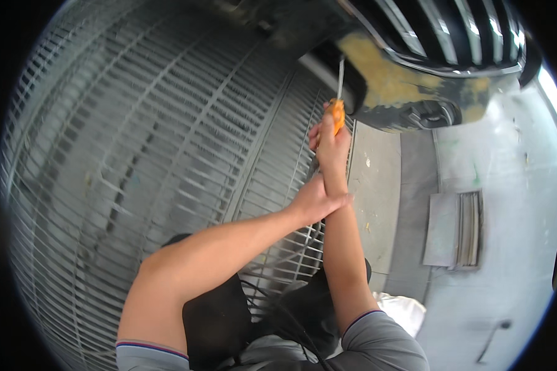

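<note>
My right hand (332, 141) is stretched out ahead, closed round the orange handle of a screwdriver (337, 111). Its thin metal shaft points away from me, toward the dark gap beside a car's front bumper (390, 86); where the tip rests, I cannot tell. My left hand (315, 201) is wrapped round my right forearm just below the wrist. Yellowish patches mark the grey bumper, and a dark oval recess (432, 114) sits low in it.
Above the bumper is the car's grille (439, 31) with bright slats. Metal floor grating (167, 123) spreads to the left and under me. On the right, past a pale floor strip (375, 185), stands a light wall (507, 185) with a framed panel (455, 229). Dark cables (284, 309) hang near my legs.
</note>
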`<state>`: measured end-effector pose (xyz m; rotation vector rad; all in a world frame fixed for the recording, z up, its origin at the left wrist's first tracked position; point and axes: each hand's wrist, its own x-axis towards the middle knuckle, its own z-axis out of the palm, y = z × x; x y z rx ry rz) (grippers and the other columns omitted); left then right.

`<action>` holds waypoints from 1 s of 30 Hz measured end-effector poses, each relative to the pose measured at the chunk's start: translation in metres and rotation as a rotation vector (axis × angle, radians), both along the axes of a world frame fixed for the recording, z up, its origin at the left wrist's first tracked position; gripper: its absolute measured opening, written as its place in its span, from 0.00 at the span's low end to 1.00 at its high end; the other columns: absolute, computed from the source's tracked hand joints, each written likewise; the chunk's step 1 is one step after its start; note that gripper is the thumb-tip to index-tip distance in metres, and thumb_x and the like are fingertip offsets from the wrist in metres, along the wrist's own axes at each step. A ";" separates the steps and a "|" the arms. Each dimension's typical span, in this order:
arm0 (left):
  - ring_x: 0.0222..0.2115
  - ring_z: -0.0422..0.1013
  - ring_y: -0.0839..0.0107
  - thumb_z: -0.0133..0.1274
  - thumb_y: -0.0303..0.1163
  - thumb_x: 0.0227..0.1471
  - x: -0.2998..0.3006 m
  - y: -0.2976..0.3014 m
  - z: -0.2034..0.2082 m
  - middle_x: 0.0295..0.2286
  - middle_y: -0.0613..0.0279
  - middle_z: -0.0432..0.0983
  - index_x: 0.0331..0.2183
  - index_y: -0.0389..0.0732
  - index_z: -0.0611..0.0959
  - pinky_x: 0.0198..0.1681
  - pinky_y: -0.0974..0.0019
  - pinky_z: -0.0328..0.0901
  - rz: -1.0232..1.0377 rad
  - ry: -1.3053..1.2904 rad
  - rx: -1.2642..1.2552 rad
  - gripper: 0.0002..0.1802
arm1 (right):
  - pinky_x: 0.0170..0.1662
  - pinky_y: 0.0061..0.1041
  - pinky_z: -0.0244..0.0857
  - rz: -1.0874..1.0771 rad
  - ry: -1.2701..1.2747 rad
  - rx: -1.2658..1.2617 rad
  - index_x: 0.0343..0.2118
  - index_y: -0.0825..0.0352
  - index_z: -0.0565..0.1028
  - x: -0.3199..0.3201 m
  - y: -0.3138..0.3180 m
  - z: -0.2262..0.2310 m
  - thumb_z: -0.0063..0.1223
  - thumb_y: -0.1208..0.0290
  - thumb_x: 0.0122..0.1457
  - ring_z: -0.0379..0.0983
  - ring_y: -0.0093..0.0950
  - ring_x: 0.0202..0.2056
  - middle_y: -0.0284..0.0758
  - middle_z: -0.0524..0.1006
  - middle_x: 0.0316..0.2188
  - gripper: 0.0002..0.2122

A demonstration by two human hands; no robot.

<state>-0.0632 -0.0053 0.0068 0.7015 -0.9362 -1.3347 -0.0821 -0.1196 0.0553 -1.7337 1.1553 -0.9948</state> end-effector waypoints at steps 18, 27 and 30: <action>0.44 0.80 0.69 0.59 0.37 0.67 -0.044 0.030 0.018 0.46 0.56 0.83 0.64 0.34 0.68 0.51 0.62 0.74 -0.539 -0.047 0.189 0.32 | 0.38 0.36 0.73 -0.352 0.000 0.104 0.62 0.69 0.73 -0.116 0.011 -0.009 0.53 0.50 0.71 0.81 0.37 0.32 0.44 0.83 0.32 0.27; 0.43 0.81 0.68 0.55 0.37 0.68 -0.017 0.014 0.011 0.47 0.54 0.83 0.59 0.34 0.76 0.51 0.62 0.74 -0.348 -0.257 0.263 0.24 | 0.52 0.38 0.72 -0.169 -0.013 -0.067 0.63 0.69 0.73 -0.119 0.031 0.021 0.56 0.51 0.70 0.81 0.43 0.46 0.48 0.84 0.44 0.28; 0.42 0.81 0.67 0.55 0.34 0.68 -0.025 0.003 0.010 0.44 0.54 0.84 0.54 0.33 0.80 0.48 0.64 0.75 -0.240 -0.279 0.245 0.18 | 0.49 0.37 0.73 -0.232 -0.092 0.020 0.65 0.65 0.72 -0.144 0.010 0.045 0.58 0.51 0.69 0.83 0.43 0.44 0.49 0.85 0.41 0.29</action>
